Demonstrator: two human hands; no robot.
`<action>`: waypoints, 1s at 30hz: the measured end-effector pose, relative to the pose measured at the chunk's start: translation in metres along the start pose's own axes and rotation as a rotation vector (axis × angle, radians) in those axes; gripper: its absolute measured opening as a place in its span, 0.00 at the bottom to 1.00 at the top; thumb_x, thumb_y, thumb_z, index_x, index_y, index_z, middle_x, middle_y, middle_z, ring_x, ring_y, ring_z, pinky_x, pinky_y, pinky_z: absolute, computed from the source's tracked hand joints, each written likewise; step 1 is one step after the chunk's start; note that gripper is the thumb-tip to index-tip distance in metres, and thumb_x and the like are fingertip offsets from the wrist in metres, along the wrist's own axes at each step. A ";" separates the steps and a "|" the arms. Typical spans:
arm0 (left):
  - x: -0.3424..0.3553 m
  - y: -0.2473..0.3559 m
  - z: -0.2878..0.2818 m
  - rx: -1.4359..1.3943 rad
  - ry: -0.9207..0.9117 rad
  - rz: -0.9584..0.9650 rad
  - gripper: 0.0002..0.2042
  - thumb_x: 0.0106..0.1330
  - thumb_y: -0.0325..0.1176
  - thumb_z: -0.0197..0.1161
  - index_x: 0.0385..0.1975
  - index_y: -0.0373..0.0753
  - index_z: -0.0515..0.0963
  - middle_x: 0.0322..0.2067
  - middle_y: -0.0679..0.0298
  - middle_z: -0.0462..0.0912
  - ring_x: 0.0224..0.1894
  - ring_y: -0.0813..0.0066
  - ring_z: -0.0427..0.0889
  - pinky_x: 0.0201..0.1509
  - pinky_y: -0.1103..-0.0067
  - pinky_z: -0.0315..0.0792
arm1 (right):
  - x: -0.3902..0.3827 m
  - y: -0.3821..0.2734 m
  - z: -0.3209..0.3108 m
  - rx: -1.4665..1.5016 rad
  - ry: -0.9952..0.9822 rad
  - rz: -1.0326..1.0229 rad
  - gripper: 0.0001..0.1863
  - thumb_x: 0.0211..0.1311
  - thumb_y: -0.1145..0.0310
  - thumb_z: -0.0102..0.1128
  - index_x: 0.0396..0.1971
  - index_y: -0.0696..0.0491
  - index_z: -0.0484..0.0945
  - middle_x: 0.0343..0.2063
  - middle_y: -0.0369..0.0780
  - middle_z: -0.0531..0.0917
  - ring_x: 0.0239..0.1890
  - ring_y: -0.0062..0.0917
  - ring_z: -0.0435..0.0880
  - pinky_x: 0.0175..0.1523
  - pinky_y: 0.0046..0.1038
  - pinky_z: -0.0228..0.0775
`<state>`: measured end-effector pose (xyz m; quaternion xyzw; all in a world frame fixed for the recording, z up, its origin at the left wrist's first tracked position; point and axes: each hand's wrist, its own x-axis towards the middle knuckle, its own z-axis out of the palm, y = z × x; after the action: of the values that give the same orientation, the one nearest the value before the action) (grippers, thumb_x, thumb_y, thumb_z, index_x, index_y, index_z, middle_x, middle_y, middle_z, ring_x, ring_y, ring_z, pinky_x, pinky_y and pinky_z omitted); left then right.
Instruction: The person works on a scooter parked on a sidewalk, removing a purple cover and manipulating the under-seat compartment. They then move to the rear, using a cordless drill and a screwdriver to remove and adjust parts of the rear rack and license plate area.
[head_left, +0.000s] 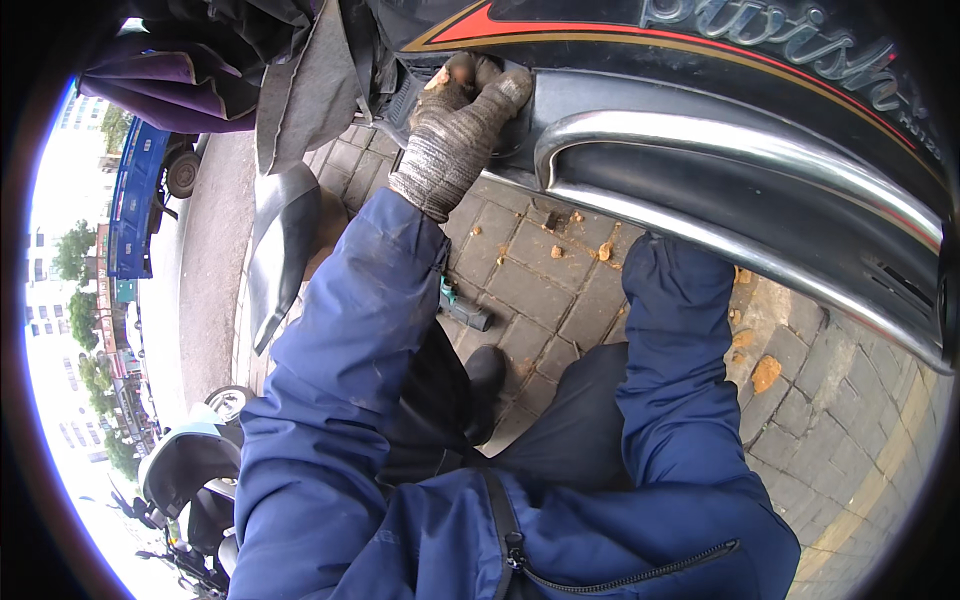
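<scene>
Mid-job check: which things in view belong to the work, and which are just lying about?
In the work:
- gloved left hand, at the vehicle's lower edge
- right hand, hidden beyond its cuff
- black side panel and chrome rail
- perhaps the green-and-black tool on the paving

Just about:
- brown clods
- blue truck
- parked two-wheeler

my left hand (463, 115) against the panel (590, 92), grey flap (305, 95) near on its left, chrome rail (690, 135) barring its right, room between my sleeves (345, 300) above the paving (530, 258), lower trim (640, 212) hiding my right hand
</scene>
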<state>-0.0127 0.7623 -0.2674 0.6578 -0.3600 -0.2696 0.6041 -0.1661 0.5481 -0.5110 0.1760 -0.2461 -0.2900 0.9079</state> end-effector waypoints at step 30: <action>-0.021 -0.033 -0.006 0.501 0.080 0.772 0.22 0.50 0.31 0.75 0.46 0.36 0.78 0.40 0.59 0.73 0.38 0.70 0.78 0.40 0.78 0.76 | -0.031 0.048 0.039 -0.150 -0.066 -0.048 0.38 0.62 0.38 0.48 0.63 0.51 0.65 0.63 0.44 0.68 0.65 0.40 0.65 0.67 0.54 0.59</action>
<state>-0.0162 0.7832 -0.3010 0.6112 -0.6091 0.0963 0.4961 -0.1888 0.5977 -0.4672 0.1035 -0.2490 -0.3351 0.9027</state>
